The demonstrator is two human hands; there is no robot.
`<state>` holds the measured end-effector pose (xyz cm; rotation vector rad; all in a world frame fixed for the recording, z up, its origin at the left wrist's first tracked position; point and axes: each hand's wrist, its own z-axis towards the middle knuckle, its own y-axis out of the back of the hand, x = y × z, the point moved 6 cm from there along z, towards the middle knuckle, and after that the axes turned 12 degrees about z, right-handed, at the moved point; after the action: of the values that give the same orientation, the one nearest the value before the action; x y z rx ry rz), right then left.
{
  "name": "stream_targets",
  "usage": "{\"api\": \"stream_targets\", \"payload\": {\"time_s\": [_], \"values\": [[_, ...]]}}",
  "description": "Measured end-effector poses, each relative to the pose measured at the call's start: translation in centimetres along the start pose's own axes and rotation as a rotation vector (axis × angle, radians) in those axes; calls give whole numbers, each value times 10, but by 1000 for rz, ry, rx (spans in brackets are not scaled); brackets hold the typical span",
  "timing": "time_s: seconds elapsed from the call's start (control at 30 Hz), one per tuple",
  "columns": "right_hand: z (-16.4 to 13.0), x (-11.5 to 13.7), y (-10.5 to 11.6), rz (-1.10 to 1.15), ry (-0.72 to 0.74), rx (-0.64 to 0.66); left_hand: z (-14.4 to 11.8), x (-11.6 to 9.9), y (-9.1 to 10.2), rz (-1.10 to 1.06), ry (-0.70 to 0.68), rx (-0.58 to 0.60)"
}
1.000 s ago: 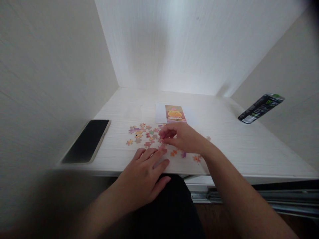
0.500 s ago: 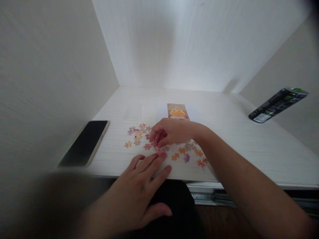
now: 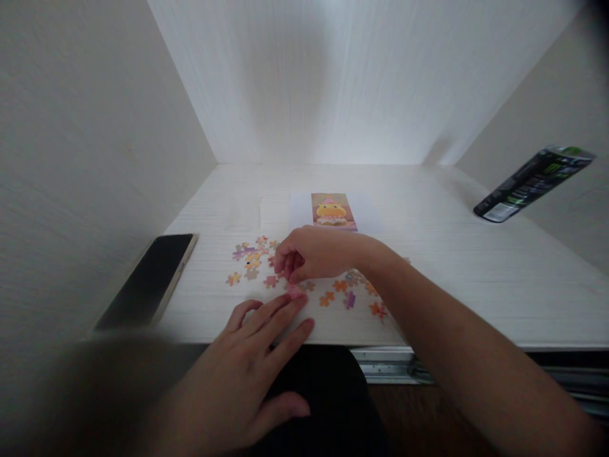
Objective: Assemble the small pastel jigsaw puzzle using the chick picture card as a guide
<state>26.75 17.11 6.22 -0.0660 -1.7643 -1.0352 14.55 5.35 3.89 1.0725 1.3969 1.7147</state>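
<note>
My right hand (image 3: pixel 318 252) reaches across the puzzle pieces, its fingers curled and pinched at a pink puzzle piece (image 3: pixel 295 290). That piece lies on the table between both hands, partly covered by fingertips. Stretched out from the near edge, my left hand (image 3: pixel 259 355) has its fingers apart, with the fingertips resting at the pink piece and the thumb off the table. Loose pieces are scattered on both sides: a yellow one (image 3: pixel 233 279), a dark pink one (image 3: pixel 271 281), an orange one (image 3: pixel 327 298) and a purple one (image 3: pixel 349 299). My right hand and forearm hide others.
Behind my right hand lies a picture card (image 3: pixel 328 209) of a yellow figure in a pink hat, on a white sheet (image 3: pixel 368 212). A phone (image 3: pixel 147 279) rests at the left; a black can (image 3: pixel 528 184) stands at the right. White panels (image 3: pixel 371 82) enclose the table.
The view has shifted slightly, so the table things appear further left and more of the picture card shows. Both hands stay at the pink piece with little visible change in their pose.
</note>
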Motion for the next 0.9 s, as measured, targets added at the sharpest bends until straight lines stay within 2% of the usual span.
{"api": "stream_targets", "payload": {"time_s": [0.13,0.6,0.9], "values": [[0,-1,0,-18,-2,31,0,1,-1,-13,10,25],[-1,0,-2,-118,-14,0,-1,0,-3,16,16,-1],[-6,3,0,-175,-60,-1,-3,2,-4,-68,53,-1]]}}
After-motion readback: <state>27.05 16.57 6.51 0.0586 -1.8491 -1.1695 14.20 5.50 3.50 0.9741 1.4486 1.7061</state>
